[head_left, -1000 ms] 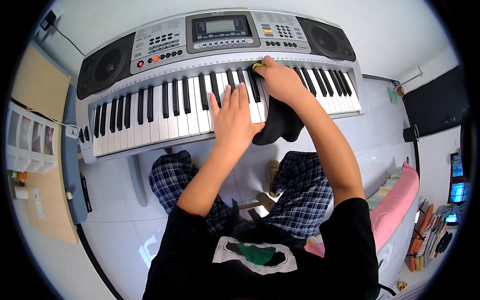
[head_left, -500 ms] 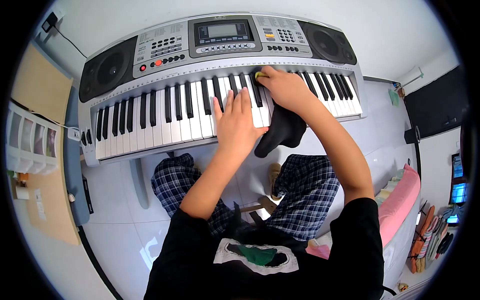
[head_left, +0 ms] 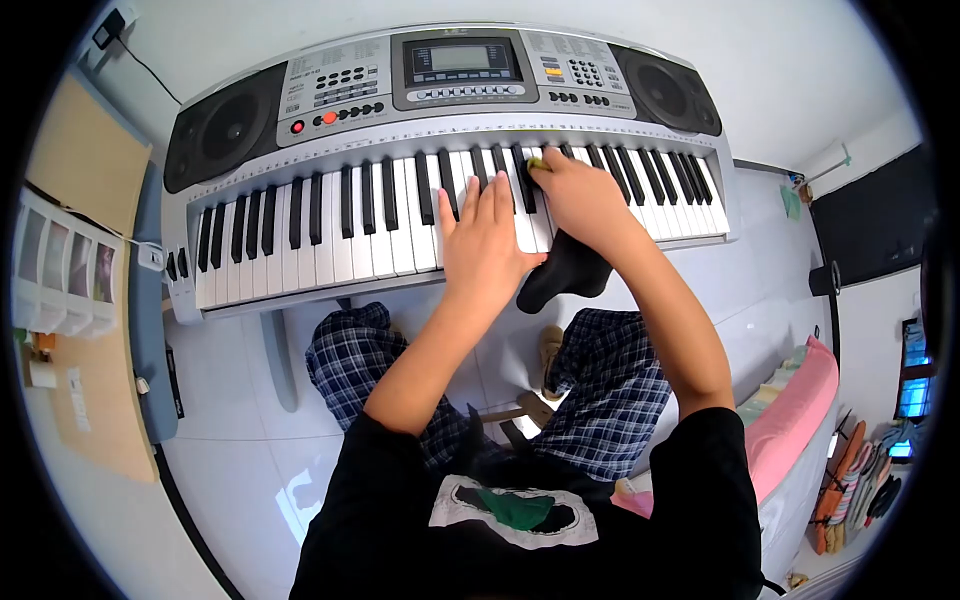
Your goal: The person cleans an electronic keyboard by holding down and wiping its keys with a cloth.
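A silver electronic keyboard (head_left: 330,274) stretches across the upper half of the view. My left hand (head_left: 484,240) lies on the white keys at mid-keyboard, fingers spread and holding nothing, its thumb pointing right. Just to its right, my right hand (head_left: 582,196) is closed on a black cloth (head_left: 566,274) against the keys. The cloth hangs over the keyboard's front edge and looks like a sock. A small yellow-green bit shows at the right fingertips. The keys under the right hand are hidden.
Below the keyboard are my knees in plaid trousers (head_left: 605,400). At the left stands a wooden desk (head_left: 105,400) with white drawers (head_left: 65,270). A pink cushion (head_left: 795,425) lies at the right. A black cable hangs on the wall at the upper left.
My right hand and the black cloth have shifted slightly right along the keys. My left hand has stayed spread on the keys, also a little further right in view.
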Demonstrator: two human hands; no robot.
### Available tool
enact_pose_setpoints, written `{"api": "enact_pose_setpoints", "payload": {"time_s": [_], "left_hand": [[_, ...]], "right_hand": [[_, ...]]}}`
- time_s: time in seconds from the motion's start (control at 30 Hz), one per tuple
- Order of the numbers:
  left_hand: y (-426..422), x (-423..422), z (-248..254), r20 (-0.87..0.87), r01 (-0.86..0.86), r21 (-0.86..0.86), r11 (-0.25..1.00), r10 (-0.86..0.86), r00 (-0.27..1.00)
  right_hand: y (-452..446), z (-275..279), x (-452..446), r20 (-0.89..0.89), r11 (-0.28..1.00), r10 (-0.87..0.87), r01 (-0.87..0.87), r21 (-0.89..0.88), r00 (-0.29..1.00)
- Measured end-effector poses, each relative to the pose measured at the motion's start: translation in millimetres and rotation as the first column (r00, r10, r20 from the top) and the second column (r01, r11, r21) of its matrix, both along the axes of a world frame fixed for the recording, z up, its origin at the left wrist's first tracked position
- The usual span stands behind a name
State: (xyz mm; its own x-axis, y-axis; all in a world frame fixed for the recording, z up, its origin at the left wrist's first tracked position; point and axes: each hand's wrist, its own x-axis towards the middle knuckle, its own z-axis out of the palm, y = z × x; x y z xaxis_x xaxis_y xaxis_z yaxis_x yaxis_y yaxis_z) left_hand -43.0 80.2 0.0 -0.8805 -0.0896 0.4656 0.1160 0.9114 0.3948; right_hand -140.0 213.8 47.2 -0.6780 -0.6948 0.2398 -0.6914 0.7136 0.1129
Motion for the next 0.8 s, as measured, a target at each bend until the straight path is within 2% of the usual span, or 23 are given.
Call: {"api": "enact_pose_setpoints", "payload": {"time_s": [0.1, 0.2, 0.33, 0.37, 0.5, 0.67, 0.8], "left_hand": [[1.3, -0.2, 0.3, 0.016, -0.006, 0.018, 1.0, 0.005, 1.0], [1.7, 0.1, -1.3, 0.014, -0.002, 0.017, 1.0, 0.002, 1.0], [0.8, 1.1, 4.0, -0.002, 0.014, -0.006, 1.0, -0.014, 1.0], [1.4, 1.0, 4.2, 0.016, 0.006, -0.011, 1.0, -0.006, 1.0], [1.0, -0.1, -0.9, -0.012, -0.007, -0.014, 1.0, 0.007, 1.0], [0.3, -0.8, -2.9, -0.015, -0.012, -0.016, 1.0, 0.012, 1.0], [3.4, -3.4, -5.3, -0.039, -0.029, -0.032, 0.999, 0.028, 0.999]], "right_hand": [[13.4, 12.1, 22.5, 0.136, 0.996, 0.083, -0.084, 0.002, 0.987], [12.6, 16.3, 19.6, 0.171, 0.998, 0.05, -0.057, 0.037, 0.984], [-3.5, 10.1, -8.3, 0.091, 0.999, 0.028, -0.032, 0.038, 0.995], [-5.9, 2.7, -18.9, 0.048, 0.999, 0.043, -0.042, -0.021, 0.998], [-12.2, 1.7, -24.9, 0.022, 0.999, 0.038, -0.038, -0.018, 0.999], [6.0, 6.5, 19.9, 0.116, 0.997, 0.03, -0.038, 0.061, 0.993], [27.3, -0.6, 52.7, 0.121, 0.994, 0.107, -0.104, -0.032, 0.987]]}}
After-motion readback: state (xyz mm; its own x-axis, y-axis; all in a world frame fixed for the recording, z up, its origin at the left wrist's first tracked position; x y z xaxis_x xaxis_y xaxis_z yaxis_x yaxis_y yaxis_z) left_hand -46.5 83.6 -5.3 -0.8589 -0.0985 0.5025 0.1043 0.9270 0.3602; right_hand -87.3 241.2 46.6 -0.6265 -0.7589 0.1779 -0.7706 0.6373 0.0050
